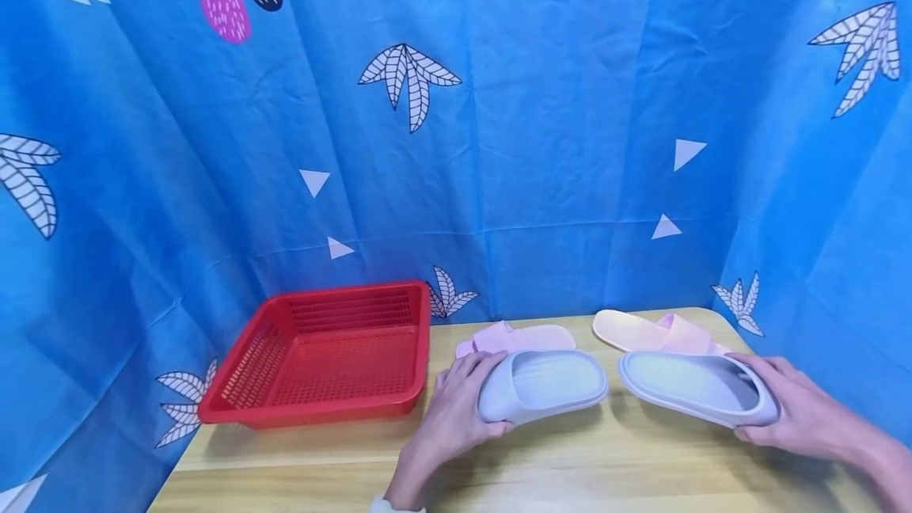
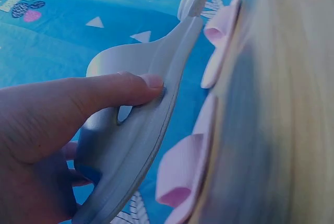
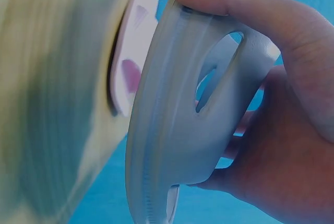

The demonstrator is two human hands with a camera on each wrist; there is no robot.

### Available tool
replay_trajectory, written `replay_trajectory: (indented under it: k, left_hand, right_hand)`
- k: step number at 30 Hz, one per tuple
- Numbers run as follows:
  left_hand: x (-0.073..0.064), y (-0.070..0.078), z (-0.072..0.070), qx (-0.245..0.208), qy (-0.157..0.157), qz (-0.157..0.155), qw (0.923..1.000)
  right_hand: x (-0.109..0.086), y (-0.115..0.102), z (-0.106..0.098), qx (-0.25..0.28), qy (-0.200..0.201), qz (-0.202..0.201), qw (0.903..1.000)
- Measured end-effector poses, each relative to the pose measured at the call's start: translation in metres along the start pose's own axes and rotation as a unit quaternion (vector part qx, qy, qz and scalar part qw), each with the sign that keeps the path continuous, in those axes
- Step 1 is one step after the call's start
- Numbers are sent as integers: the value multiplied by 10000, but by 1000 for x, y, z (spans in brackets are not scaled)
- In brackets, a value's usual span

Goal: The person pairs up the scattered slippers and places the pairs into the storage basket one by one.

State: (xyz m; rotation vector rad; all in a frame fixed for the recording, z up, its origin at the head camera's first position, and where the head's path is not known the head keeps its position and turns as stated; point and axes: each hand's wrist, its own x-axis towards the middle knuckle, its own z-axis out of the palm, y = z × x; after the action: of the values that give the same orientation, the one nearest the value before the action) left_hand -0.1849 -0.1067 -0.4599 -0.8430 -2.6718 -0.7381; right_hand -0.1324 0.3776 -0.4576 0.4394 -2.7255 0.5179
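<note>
My left hand (image 1: 459, 410) grips a light grey slipper (image 1: 559, 381) around its strap end, with the heel pointing right. In the left wrist view the thumb presses on the side of its sole. A matching grey slipper (image 1: 691, 382) is held in my right hand (image 1: 805, 410), its heel turned left toward the first one. Both are raised over the wooden table, heels a short way apart. Behind the left one lies a pink slipper (image 1: 545, 336), partly covered. Another pink slipper (image 1: 634, 329) lies behind the right one.
A red perforated plastic basket (image 1: 306, 415) stands at the left of the wooden table (image 1: 570, 473). A blue patterned curtain (image 1: 556, 141) hangs behind the table and along both sides.
</note>
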Motion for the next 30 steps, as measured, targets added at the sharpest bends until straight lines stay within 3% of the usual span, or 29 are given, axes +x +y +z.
replay_trajectory:
  k: [7, 12, 17, 24, 30]
  left_hand:
    - [4, 9, -14, -135, 153, -34, 9998]
    - [8, 11, -27, -238, 523, 85, 9983]
    - [13, 8, -41, -283, 885, 251, 9954]
    - [18, 1, -62, -143, 1146, 127, 9932]
    - [20, -3, -75, 15, 1428, 55, 9897]
  right_hand:
    - [6, -2, -9, -114, 286, -47, 9995]
    - [14, -7, -16, -195, 474, -109, 9986]
    - [20, -13, -24, -248, 497, 28, 9985]
    - [25, -17, -30, -302, 848, -75, 9959]
    - [29, -21, -32, -319, 898, 187, 9953]
